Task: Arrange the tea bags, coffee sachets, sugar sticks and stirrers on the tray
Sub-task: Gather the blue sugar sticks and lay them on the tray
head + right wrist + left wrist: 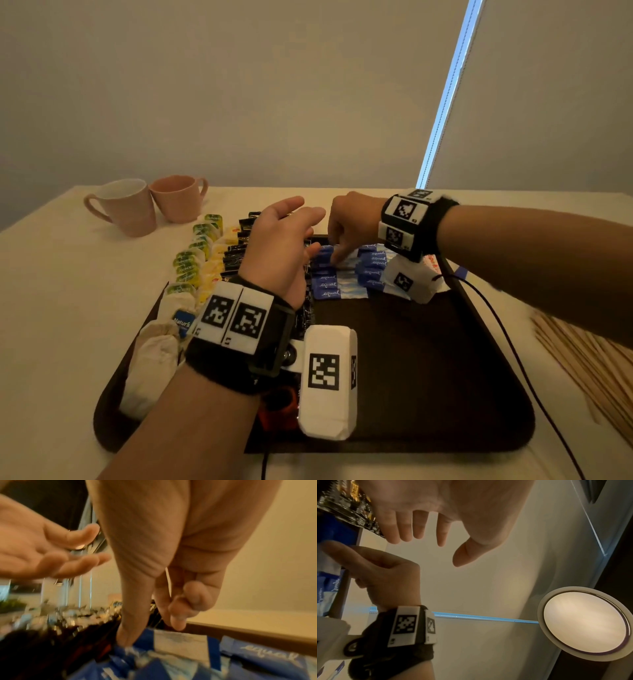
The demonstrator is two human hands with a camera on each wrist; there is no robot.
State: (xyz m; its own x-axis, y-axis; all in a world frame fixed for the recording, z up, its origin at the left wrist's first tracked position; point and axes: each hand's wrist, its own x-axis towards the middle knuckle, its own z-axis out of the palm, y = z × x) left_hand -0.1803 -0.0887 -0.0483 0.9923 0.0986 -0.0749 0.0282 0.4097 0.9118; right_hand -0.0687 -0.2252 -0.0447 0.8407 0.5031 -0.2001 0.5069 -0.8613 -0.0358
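Head view: right hand (pixel 349 222) fingertips press blue sugar sticks (pixel 325 284); left hand (pixel 281 236) hovers, relaxed, empty.

Around the work area, off the job itself

Two pink mugs (pixel 147 204) at upper left of the head view, touching, on a cream tablecloth (pixel 61 291); nearer mug upright with pale inside, farther one turned rim-down. Plain beige wall (pixel 239 85) behind, with a thin bright blue-white strip (pixel 448 92) slanting down from top right. Round ceiling lamp (pixel 585 623), glowing warm, at lower right of the left wrist view.
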